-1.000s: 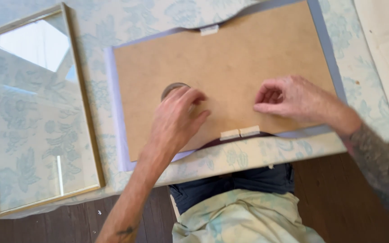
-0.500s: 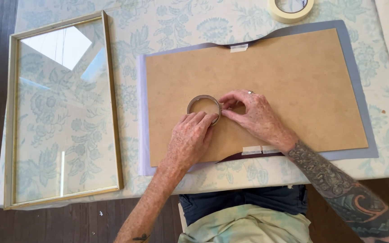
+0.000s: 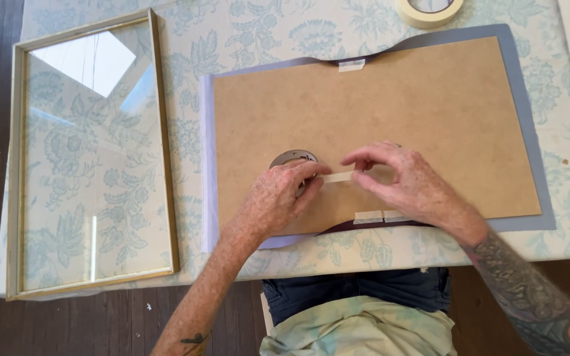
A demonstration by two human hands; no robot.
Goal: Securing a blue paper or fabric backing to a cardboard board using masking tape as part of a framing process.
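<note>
At the far left, at nine o'clock on the table [image 3: 166, 26], lies a glazed frame [image 3: 90, 158] with thin gold edges, its long axis running twelve to six, well apart from both hands.

Next comes the brown board [image 3: 423, 99], lying on a grey mat [image 3: 529, 125] whose border shows around it. Small tape tabs hold the board's top and bottom edges.

The left hand [image 3: 275, 201] rests on the board toward seven o'clock, curled closed around a small tape roll [image 3: 291, 158]; only the roll's upper rim shows above the knuckles.

From the roll a pale strip [image 3: 339, 177] runs toward three o'clock, its long axis level, taut between the hands and just above the board.

The right hand [image 3: 407, 181] pinches the strip's free end between thumb and forefinger, the other fingers loosely bent. That pinch is partly hidden, so the strip's exact end is hard to make out.

At one o'clock a larger roll [image 3: 429, 12] is cut off by the top edge.
</note>
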